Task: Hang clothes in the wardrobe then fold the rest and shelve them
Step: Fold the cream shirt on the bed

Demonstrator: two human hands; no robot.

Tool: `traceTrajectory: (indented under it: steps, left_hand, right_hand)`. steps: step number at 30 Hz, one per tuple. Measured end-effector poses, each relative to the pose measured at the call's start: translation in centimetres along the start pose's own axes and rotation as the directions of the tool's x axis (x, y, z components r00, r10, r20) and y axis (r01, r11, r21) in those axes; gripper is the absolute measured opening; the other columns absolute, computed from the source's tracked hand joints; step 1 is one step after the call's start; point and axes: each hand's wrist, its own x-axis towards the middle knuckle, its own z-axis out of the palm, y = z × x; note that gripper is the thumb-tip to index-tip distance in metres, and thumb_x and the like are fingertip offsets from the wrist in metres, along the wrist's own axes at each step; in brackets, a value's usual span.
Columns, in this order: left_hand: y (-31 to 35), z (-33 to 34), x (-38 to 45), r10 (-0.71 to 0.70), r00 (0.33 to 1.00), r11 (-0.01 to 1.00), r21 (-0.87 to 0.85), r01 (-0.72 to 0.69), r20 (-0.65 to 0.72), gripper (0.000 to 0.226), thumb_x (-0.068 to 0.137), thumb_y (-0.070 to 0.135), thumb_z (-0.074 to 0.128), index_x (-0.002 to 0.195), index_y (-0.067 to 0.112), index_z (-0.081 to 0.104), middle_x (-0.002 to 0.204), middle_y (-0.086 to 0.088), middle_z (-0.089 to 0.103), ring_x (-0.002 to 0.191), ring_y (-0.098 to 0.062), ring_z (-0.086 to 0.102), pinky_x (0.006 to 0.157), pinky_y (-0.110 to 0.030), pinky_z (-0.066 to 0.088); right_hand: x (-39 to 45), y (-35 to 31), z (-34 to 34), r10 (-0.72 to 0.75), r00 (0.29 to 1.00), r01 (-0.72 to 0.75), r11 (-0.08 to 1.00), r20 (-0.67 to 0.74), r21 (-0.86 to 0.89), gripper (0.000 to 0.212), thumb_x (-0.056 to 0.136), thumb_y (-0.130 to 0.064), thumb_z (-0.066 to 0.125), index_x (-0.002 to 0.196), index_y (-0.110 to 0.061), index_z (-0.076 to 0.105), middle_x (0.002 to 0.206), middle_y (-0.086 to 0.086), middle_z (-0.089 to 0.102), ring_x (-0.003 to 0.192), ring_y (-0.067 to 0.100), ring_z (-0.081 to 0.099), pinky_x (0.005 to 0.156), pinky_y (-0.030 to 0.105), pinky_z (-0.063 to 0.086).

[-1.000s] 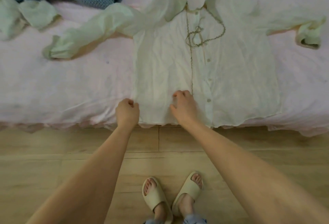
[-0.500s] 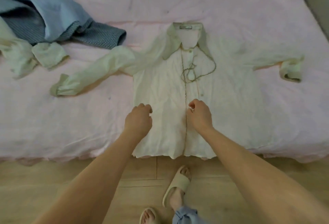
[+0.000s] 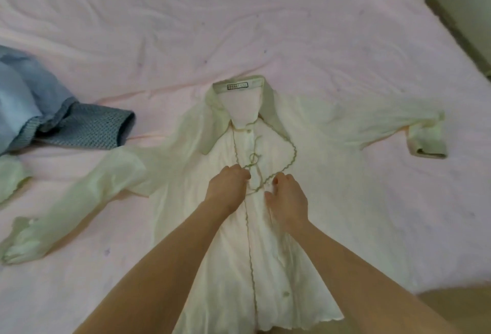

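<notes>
Pale blouse (image 3: 268,248) flat, face-up on pink bed (image 3: 132,41). Left hand (image 3: 228,187) curled, pinching placket; right hand (image 3: 288,198) loosely curled, grip unclear. Advice: smooth front outward, straighten cord (image 3: 291,147) before folding.

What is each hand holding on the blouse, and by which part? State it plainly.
Both the left hand and right hand pinch the pale blouse at its buttoned front placket, mid-chest, beside the green cord tie.

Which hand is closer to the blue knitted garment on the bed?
Left. The left hand rests on the pale green shirt's front, on the side toward the blue knitted garment; the right hand sits beyond it, across the button placket.
</notes>
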Motion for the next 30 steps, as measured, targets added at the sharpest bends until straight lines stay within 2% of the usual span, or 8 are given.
traceTrajectory:
  steps: [3, 7, 10, 15, 22, 24, 27, 30]
  left_hand:
    - [0.2, 0.4, 1.7, -0.078, 0.997, 0.984, -0.165, 0.074, -0.017, 0.026, 0.099, 0.019, 0.041, 0.115, 0.011, 0.061, 0.111, -0.009, 0.056, 0.101, -0.024, 0.056, 0.082, -0.033, 0.047]
    - [0.2, 0.6, 4.2, -0.168, 0.984, 0.94, -0.308, 0.144, -0.054, 0.024, 0.095, 0.017, 0.05, 0.116, 0.01, 0.059, 0.111, -0.01, 0.057, 0.101, -0.025, 0.057, 0.084, -0.034, 0.048]
    - [0.4, 0.6, 5.6, -0.228, 0.972, 0.922, -0.333, 0.197, -0.057, 0.032, 0.094, 0.026, 0.055, 0.123, 0.012, 0.052, 0.114, -0.006, 0.055, 0.102, -0.022, 0.057, 0.081, -0.034, 0.048]
    - [0.6, 0.3, 6.9, -0.29, 0.957, 0.916, -0.288, 0.279, 0.006, 0.045, 0.089, 0.046, 0.059, 0.114, 0.011, 0.044, 0.094, -0.001, 0.054, 0.089, -0.023, 0.057, 0.068, -0.032, 0.042]
    - [-0.1, -0.3, 8.6, -0.291, 0.956, 0.923, -0.256, 0.286, 0.019, 0.016, 0.092, 0.019, 0.048, 0.099, 0.006, 0.055, 0.095, -0.009, 0.061, 0.078, -0.023, 0.055, 0.064, -0.032, 0.044]
    - [-0.5, -0.3, 8.5, -0.234, 0.972, 0.922, -0.317, 0.222, 0.0, 0.014, 0.092, 0.016, 0.049, 0.1, 0.007, 0.056, 0.095, -0.007, 0.06, 0.081, -0.022, 0.056, 0.066, -0.033, 0.045]
    - [-1.4, -0.2, 8.3, 0.086, 0.994, 0.969, -0.227, -0.101, -0.074, 0.023, 0.091, 0.005, 0.048, 0.11, 0.012, 0.057, 0.112, -0.001, 0.053, 0.088, -0.019, 0.056, 0.071, -0.035, 0.048]
    - [-1.8, -0.2, 8.3, 0.413, 0.906, 0.91, 0.01, -0.416, 0.089, 0.03, 0.09, 0.0, 0.047, 0.11, 0.019, 0.059, 0.117, 0.008, 0.051, 0.088, -0.018, 0.059, 0.065, -0.034, 0.047]
  right_hand:
    - [0.8, -0.2, 0.7, -0.008, 1.0, 0.008, 1.0, -0.011, -0.012, 0.023, 0.087, -0.031, 0.06, 0.102, -0.016, 0.049, 0.099, -0.002, 0.049, 0.089, 0.017, 0.052, 0.068, 0.029, 0.043]
    - [1.5, -0.3, 1.3, 0.019, 0.997, -0.019, 1.0, -0.075, 0.003, 0.012, 0.086, -0.014, 0.05, 0.098, -0.015, 0.052, 0.095, 0.0, 0.053, 0.084, 0.018, 0.053, 0.065, 0.031, 0.046]
    - [1.7, -0.8, 1.6, 0.03, 0.993, -0.018, 0.994, -0.111, 0.109, 0.005, 0.088, -0.011, 0.05, 0.087, -0.015, 0.052, 0.086, -0.001, 0.055, 0.073, 0.017, 0.053, 0.064, 0.033, 0.047]
    - [2.3, -1.3, 2.1, 0.086, 0.994, -0.067, 0.97, -0.07, 0.234, 0.011, 0.085, -0.008, 0.054, 0.076, -0.014, 0.056, 0.073, -0.003, 0.057, 0.065, 0.014, 0.053, 0.062, 0.031, 0.047]
    - [2.3, -2.4, 2.2, 0.001, 1.0, 0.009, 0.944, -0.032, 0.33, 0.011, 0.084, -0.006, 0.06, 0.087, -0.013, 0.067, 0.084, -0.003, 0.064, 0.072, 0.011, 0.057, 0.071, 0.021, 0.047]
    - [1.9, -2.1, 2.3, 0.027, 0.998, -0.01, 0.95, -0.05, 0.313, 0.006, 0.085, -0.011, 0.062, 0.087, -0.017, 0.06, 0.081, -0.005, 0.058, 0.069, 0.009, 0.053, 0.069, 0.02, 0.045]
    - [0.8, -1.7, 2.2, 0.066, 0.995, -0.037, 0.944, -0.079, 0.329, 0.01, 0.088, -0.02, 0.06, 0.081, -0.018, 0.053, 0.073, -0.004, 0.056, 0.063, 0.01, 0.051, 0.064, 0.021, 0.043]
    - [-0.3, -1.5, 2.3, 0.048, 0.998, -0.055, 0.966, 0.033, 0.254, 0.027, 0.092, -0.034, 0.055, 0.075, -0.012, 0.053, 0.07, -0.001, 0.055, 0.061, 0.014, 0.049, 0.061, 0.026, 0.04]
